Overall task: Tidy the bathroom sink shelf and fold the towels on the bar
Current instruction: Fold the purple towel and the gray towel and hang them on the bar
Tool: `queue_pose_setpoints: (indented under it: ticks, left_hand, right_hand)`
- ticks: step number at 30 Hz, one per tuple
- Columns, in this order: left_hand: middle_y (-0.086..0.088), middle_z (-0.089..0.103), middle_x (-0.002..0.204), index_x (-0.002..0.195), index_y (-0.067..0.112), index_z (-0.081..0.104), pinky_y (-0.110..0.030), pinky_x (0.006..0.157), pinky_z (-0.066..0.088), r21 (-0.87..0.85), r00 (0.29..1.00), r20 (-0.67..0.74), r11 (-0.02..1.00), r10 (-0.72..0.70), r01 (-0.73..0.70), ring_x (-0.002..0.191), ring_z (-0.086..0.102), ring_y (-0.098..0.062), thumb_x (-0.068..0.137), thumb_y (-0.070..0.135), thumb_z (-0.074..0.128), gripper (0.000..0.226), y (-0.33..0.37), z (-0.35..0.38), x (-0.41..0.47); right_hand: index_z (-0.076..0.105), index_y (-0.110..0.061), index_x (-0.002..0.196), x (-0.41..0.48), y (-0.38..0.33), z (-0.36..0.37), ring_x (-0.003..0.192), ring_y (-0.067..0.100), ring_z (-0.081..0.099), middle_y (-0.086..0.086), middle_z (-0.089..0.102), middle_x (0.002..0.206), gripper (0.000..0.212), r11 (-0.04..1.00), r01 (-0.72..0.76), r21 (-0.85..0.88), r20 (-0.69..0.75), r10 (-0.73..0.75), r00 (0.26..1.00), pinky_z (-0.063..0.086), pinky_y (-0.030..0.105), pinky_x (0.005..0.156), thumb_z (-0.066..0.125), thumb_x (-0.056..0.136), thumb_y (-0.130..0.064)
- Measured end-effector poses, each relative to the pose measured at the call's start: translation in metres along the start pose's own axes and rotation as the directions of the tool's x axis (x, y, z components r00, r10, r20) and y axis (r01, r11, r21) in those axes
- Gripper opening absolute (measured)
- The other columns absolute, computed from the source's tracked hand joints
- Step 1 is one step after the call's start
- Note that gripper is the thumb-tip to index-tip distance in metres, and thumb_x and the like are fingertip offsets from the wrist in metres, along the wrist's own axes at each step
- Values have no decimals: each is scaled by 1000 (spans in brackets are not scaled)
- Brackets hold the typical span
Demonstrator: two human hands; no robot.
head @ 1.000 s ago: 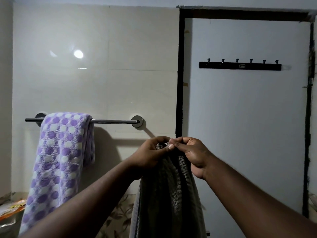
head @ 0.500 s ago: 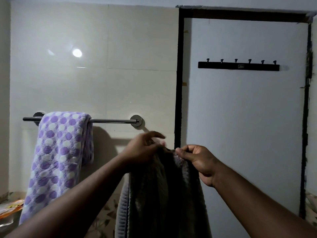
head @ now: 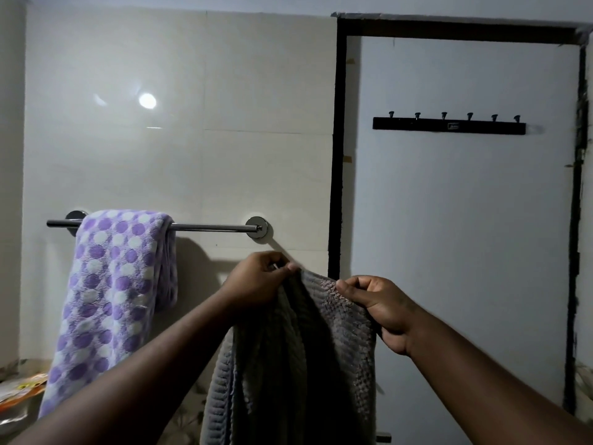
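A grey ribbed towel (head: 298,364) hangs down from both my hands in front of the wall. My left hand (head: 256,284) pinches its top edge on the left, and my right hand (head: 378,303) grips the top edge on the right, a short way apart. Above and left of my hands runs a chrome towel bar (head: 208,227). A purple and white spotted towel (head: 109,300) is draped over the bar's left part, hanging long at the front. The bar's right part is bare.
A white door (head: 465,236) in a dark frame stands to the right, with a black hook rack (head: 449,126) mounted on it. At the lower left edge lies an orange packet (head: 22,388) on a surface. Pale tiles cover the wall.
My hands were together at the grey towel's top; they have moved apart, the right hand going right and down, and the towel's top edge is now spread wider between them.
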State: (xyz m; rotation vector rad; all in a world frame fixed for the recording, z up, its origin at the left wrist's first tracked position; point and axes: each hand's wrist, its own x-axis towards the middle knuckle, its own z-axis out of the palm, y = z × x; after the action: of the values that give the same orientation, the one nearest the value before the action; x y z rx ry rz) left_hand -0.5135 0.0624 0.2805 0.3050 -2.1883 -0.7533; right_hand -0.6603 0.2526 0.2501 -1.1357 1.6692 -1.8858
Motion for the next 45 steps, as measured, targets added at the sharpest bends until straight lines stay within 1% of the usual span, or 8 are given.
queue_pose_setpoints:
  ticks: [6, 14, 19, 22, 27, 33, 38, 45]
  left_hand:
    - [-8, 77, 99, 114, 11, 70, -40, 83, 55, -131, 952, 275, 986, 135, -102, 83, 62, -8, 99, 37, 66, 30, 25, 30, -13]
    - [11, 55, 59, 83, 20, 69, -29, 60, 37, 55, 998, -57, 998, -3, 7, 58, 49, -8, 97, 42, 66, 26, -3, -2, 2]
    - [-3, 68, 80, 131, 35, 63, -31, 60, 50, -219, 918, 376, 975, 124, -42, 67, 58, -17, 94, 37, 72, 38, 15, 24, -14]
    - [-9, 75, 95, 106, 14, 69, -44, 81, 56, -88, 947, 268, 983, 178, -160, 85, 67, -17, 95, 36, 70, 24, 23, 35, -9]
    - [24, 60, 59, 74, 31, 65, -26, 63, 41, -16, 993, 87, 997, 83, -82, 56, 49, 10, 97, 38, 67, 24, 0, 16, 1]
    - [26, 58, 54, 67, 47, 65, -26, 58, 39, 61, 994, 107, 997, 32, -39, 50, 49, 7, 96, 43, 67, 29, -7, 17, 5]
    - [12, 61, 62, 69, 33, 63, -30, 65, 44, 99, 1000, 13, 995, -25, 24, 63, 56, -10, 95, 45, 66, 28, -11, 21, 6]
    - [7, 56, 62, 68, 25, 60, -29, 62, 38, 115, 997, 0, 991, -72, 72, 62, 50, -14, 95, 43, 68, 33, -25, 18, 7]
  right_hand:
    - [71, 2, 94, 11, -16, 28, 78, 21, 75, 18, 75, 90, 24, 998, 51, 33, 23, -51, 998, 61, 27, 66, 75, 89, -21]
    - [74, -8, 94, -2, -14, -4, 101, 25, 65, 14, 75, 101, 29, 999, -25, -23, 59, 26, 998, 43, 49, 113, 79, 78, -31]
    - [71, -8, 85, 3, -19, 16, 77, 19, 71, 10, 75, 80, 14, 992, 76, -99, 34, -73, 997, 58, 33, 79, 79, 86, -19]
    - [72, -7, 85, 5, -24, 22, 74, 17, 72, 11, 75, 79, 20, 993, 57, -100, 8, -57, 998, 58, 26, 66, 79, 86, -26]
    - [74, -9, 87, -5, -26, -10, 78, 21, 71, 14, 76, 89, 23, 994, -64, -84, 98, 73, 993, 57, 32, 74, 81, 80, -30]
    - [74, -3, 105, -6, -21, -13, 63, 9, 58, 7, 69, 85, 19, 981, -161, -109, 93, 171, 981, 46, 19, 51, 74, 88, -12]
    - [71, 5, 112, -2, -24, -6, 75, 20, 70, 17, 73, 92, 24, 985, -169, -37, 44, 170, 984, 60, 39, 92, 64, 90, 12]
    - [72, -7, 80, -1, -11, -6, 72, 18, 63, 10, 70, 79, 10, 983, -102, -154, -192, 71, 979, 58, 35, 77, 75, 89, -3]
